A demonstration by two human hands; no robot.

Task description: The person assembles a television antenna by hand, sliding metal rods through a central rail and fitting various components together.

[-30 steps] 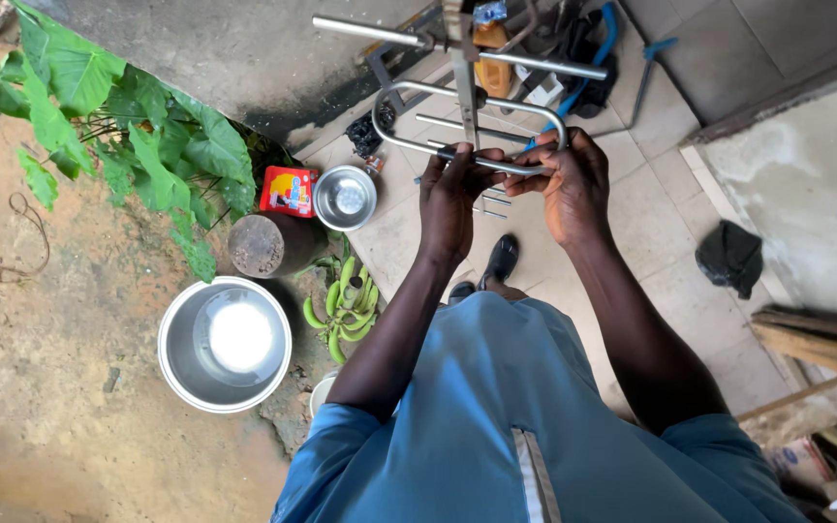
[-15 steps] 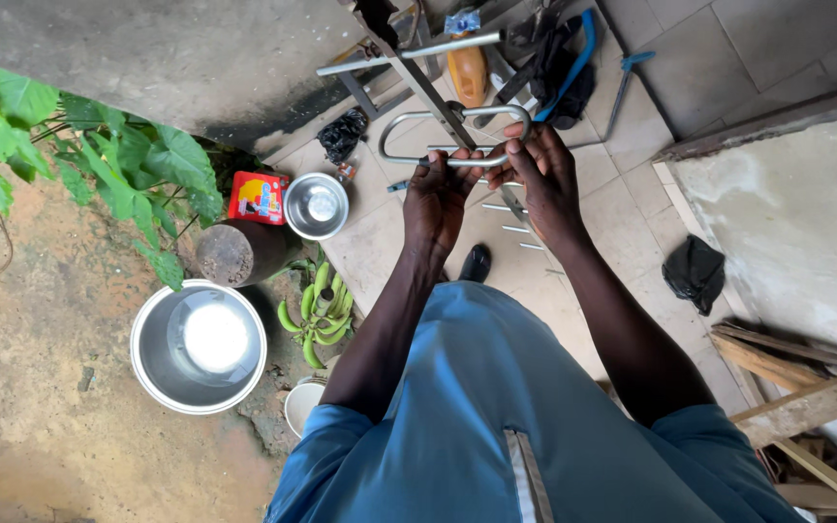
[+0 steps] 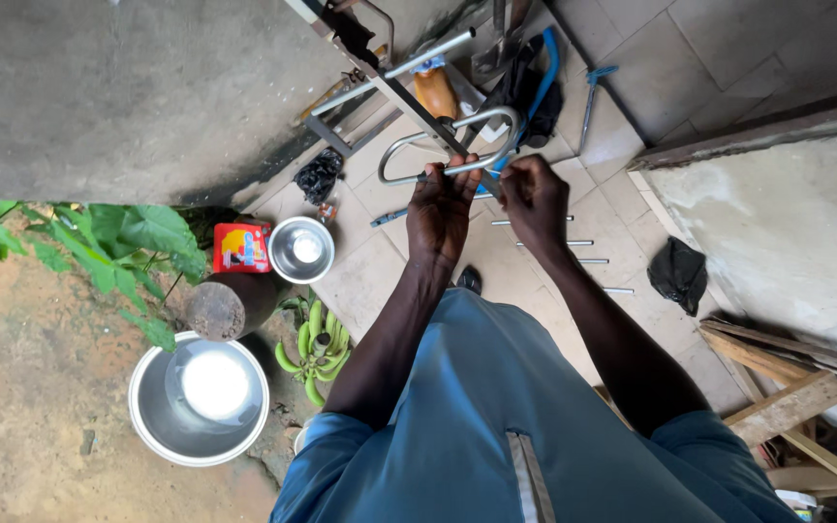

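I hold a bent metal tube loop point(image 3: 438, 131) in front of me, above a tiled floor. My left hand point(image 3: 441, 205) grips the loop's lower bar from the left. My right hand point(image 3: 533, 199) is closed on the same bar at the right, where a blue-handled tool point(image 3: 498, 167) shows between the hands. The loop rests against a straight metal bar frame point(image 3: 394, 92) that slants across the view. My blue shirt fills the bottom of the frame.
Short metal rods point(image 3: 573, 243) lie on the tiles below my hands. A large steel basin point(image 3: 200, 397), a small steel bowl point(image 3: 301, 249), a red tin point(image 3: 242, 248), a log stump point(image 3: 222, 306) and green bananas point(image 3: 315, 351) sit left. Wood planks point(image 3: 787, 407) lie right.
The view has shifted, so the loop and both hands sit lower and more central now. Both hands have stayed closed on the loop's bar throughout.
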